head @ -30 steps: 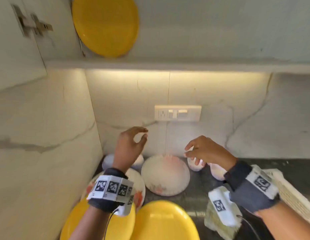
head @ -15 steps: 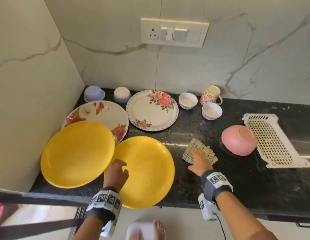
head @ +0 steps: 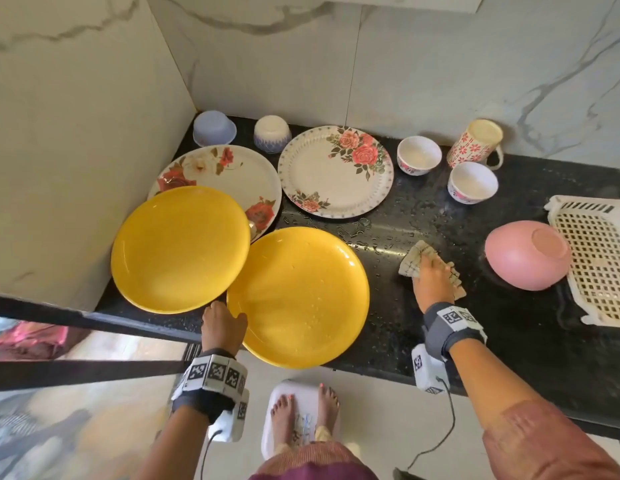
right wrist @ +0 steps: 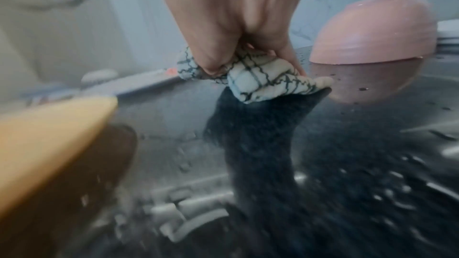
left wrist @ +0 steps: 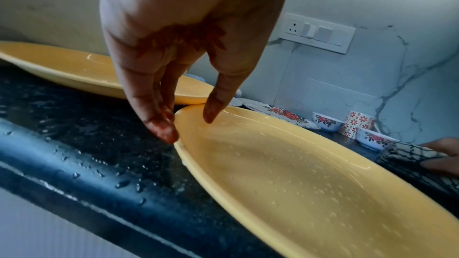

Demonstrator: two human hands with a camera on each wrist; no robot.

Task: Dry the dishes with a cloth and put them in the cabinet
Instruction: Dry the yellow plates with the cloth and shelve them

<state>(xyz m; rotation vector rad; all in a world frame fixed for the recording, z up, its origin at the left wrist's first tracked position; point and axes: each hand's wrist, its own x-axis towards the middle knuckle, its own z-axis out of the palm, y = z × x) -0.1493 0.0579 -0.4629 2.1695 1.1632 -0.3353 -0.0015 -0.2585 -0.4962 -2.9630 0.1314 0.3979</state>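
Note:
Two wet yellow plates lie at the counter's front left. My left hand [head: 225, 323] is at the near-left rim of the nearer yellow plate [head: 301, 296]. In the left wrist view my left hand [left wrist: 188, 127] pinches that yellow plate's [left wrist: 298, 183] rim, thumb on top and fingers against the outer edge. The other yellow plate [head: 180, 247] overlaps a floral plate. To the right, my right hand [head: 431, 275] grips the checked cloth [head: 414, 258] on the counter. In the right wrist view the cloth [right wrist: 263, 83] is bunched between thumb and fingers.
On the wet black counter [head: 422, 334] stand two floral plates [head: 336, 171], several small bowls, a floral mug [head: 474, 143], an upturned pink bowl [head: 526, 259] and a white slotted basket [head: 599, 265] at the right. A marble wall closes the left side.
The view dropped from the cabinet shelf to the counter. Both hands came down: the left took the near yellow plate's rim, the right settled on the cloth and closed its fingers on it.

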